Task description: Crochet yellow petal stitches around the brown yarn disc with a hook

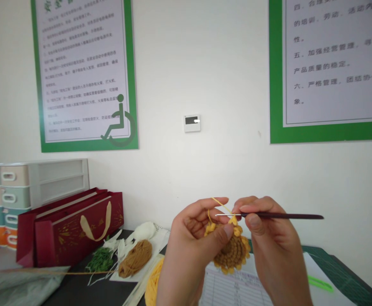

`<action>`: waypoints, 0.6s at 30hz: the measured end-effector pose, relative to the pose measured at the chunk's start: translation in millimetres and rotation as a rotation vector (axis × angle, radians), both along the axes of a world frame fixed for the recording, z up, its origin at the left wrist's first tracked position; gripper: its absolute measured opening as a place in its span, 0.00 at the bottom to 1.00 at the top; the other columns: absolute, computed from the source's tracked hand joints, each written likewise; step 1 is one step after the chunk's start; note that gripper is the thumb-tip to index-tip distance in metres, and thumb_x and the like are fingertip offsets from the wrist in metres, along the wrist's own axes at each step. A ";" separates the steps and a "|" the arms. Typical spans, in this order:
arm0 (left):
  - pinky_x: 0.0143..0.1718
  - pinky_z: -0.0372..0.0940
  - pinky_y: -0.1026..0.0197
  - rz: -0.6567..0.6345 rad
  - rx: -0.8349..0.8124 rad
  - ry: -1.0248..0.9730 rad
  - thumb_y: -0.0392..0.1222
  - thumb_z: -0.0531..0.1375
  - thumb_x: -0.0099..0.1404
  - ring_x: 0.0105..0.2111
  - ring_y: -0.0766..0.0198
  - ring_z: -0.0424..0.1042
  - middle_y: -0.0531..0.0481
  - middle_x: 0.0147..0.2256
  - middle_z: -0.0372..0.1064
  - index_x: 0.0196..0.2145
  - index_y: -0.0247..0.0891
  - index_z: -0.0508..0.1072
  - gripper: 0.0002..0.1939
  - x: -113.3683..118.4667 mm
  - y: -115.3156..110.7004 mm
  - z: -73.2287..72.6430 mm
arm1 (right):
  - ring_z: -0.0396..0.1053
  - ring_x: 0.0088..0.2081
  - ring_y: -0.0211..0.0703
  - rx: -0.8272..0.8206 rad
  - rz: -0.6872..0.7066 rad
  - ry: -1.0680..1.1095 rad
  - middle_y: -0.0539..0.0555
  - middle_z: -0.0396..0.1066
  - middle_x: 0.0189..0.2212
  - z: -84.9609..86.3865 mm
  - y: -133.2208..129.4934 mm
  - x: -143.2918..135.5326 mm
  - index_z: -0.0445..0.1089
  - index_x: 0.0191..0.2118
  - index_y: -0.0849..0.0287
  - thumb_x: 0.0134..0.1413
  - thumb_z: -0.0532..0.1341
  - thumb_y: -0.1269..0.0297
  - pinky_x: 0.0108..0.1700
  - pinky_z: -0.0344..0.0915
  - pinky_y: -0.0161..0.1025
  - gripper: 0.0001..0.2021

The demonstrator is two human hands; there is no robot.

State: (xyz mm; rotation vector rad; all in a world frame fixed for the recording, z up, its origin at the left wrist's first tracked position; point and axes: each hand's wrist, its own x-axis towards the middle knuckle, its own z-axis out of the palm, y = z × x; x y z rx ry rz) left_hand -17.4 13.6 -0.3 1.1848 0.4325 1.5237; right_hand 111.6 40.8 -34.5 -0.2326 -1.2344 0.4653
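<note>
My left hand (195,244) pinches a round crochet piece (231,253) with a brown centre and a yellow petal-like edge. Yellow yarn (221,205) runs over the raised index finger of that hand down to the piece. In my right hand (273,242) is a crochet hook (284,216) with a dark handle, held between thumb and fingers. Its thin metal shaft points left, at the top edge of the piece, with yellow yarn around it. Partly hidden behind my left forearm lies a yellow yarn ball (154,282).
On the dark table at left are a brown yarn skein (135,258), green yarn (100,259) and white yarn (145,230). Dark red gift bags (74,227) stand beside a drawer unit (58,178). A printed sheet (233,287), green cutting mat (348,272) and bright green tool (320,283) lie below.
</note>
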 end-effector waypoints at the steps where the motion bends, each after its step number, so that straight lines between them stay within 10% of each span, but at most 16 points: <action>1: 0.33 0.66 0.69 0.002 0.000 0.000 0.31 0.76 0.50 0.29 0.70 0.72 0.50 0.28 0.76 0.41 0.37 0.85 0.19 -0.2 0.1 0.2 | 0.72 0.40 0.41 -0.002 0.004 -0.007 0.52 0.74 0.35 0.2 0.1 0.8 0.76 0.39 0.53 0.63 0.65 0.64 0.40 0.71 0.37 0.02; 18: 0.32 0.67 0.68 0.024 0.029 0.043 0.32 0.75 0.52 0.29 0.67 0.73 0.50 0.28 0.77 0.41 0.35 0.84 0.17 -4.7 1.8 -1.8 | 0.74 0.39 0.39 0.104 0.108 -0.132 0.48 0.75 0.35 2.5 -0.6 25.1 0.71 0.44 0.51 0.70 0.58 0.61 0.43 0.71 0.38 0.05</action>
